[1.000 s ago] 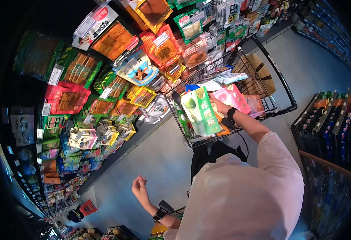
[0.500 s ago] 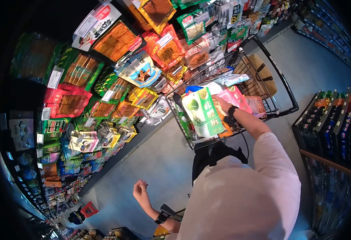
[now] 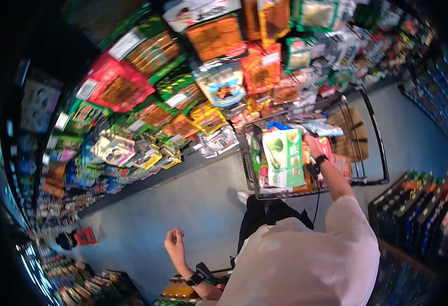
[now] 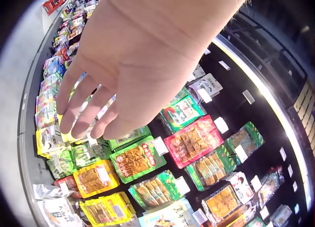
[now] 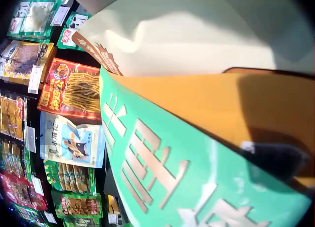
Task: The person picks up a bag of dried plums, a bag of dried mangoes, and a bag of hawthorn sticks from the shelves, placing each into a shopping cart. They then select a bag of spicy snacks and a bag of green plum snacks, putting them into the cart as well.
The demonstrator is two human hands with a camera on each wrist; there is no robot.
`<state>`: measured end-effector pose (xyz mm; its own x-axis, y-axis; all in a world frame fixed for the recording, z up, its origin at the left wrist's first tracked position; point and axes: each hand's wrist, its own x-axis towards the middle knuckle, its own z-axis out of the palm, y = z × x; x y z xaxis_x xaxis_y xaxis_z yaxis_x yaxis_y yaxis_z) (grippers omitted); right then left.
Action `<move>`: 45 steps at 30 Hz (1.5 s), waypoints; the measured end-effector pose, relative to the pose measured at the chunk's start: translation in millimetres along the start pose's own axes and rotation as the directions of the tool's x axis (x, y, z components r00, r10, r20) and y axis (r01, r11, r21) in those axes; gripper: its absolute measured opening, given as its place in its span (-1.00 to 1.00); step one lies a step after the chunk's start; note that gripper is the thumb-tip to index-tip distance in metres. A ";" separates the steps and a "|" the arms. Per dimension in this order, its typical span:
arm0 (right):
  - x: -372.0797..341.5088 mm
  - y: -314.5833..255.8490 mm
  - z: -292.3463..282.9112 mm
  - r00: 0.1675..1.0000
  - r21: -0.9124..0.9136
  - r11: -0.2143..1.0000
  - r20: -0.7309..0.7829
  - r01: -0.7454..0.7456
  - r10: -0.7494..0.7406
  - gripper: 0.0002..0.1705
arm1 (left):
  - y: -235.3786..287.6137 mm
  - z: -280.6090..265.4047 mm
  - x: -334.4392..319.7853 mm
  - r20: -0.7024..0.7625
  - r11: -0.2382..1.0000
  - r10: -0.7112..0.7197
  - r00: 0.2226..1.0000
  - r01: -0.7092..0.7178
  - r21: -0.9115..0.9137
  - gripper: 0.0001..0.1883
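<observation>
In the head view my right hand (image 3: 313,148) reaches into a wire shopping cart (image 3: 316,191), at the right edge of a green-and-white snack bag (image 3: 284,158). Its fingertips are hidden among the bags, and I cannot tell whether they grip one. The right wrist view shows the green bag (image 5: 147,153) close up, with an orange surface (image 5: 206,101) and a pale one behind it, and no hand. My left hand (image 3: 174,242) hangs over the aisle floor with loosely bent fingers, holding nothing. The left wrist view shows its palm (image 4: 133,64) before the shelves.
Hanging snack packs (image 3: 214,33) fill the rack along the left and ahead. A brown paper bag (image 3: 350,135) stands at the cart's far end. Stacked goods (image 3: 418,214) line the right side. A red stool (image 3: 85,236) is on the floor far left, beside a dark shape.
The head view has swung, shifting the rack, cart and stool within it. My right hand stays beside the green bag in the cart. The left hand still hangs loosely with nothing in it.
</observation>
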<state>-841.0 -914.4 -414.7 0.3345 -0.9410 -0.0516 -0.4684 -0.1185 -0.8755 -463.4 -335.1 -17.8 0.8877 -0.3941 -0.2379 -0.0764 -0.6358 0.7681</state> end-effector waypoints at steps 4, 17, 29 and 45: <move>-15.2 -115.2 -67.0 0.995 -0.507 0.861 -0.066 0.036 -0.081 -0.76 | 8.9 -9.3 13.7 -0.035 0.999 0.031 0.999 -0.032 -0.019 -0.73; -143.9 -363.1 -141.0 0.867 -0.175 0.969 -0.440 0.172 -0.234 -0.62 | 34.8 51.3 116.5 0.315 0.955 0.273 0.909 -0.218 -0.200 -0.76; -277.8 -430.9 -124.0 0.988 0.161 0.984 -0.142 0.075 -0.052 -0.63 | 153.2 137.1 46.6 0.574 0.725 0.685 0.449 -0.342 -0.598 -0.63; -350.1 -374.9 -124.8 0.908 0.305 0.950 0.412 -0.068 -0.067 -0.68 | 139.8 152.4 -114.4 0.608 0.740 0.662 0.437 -0.506 -0.443 -0.84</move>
<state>-884.6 -580.0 -8.4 0.6727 -0.7161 -0.1862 -0.2182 0.0485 -0.9747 -644.8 -480.0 26.2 0.0613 -0.9972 0.0431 -0.3048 0.0224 0.9522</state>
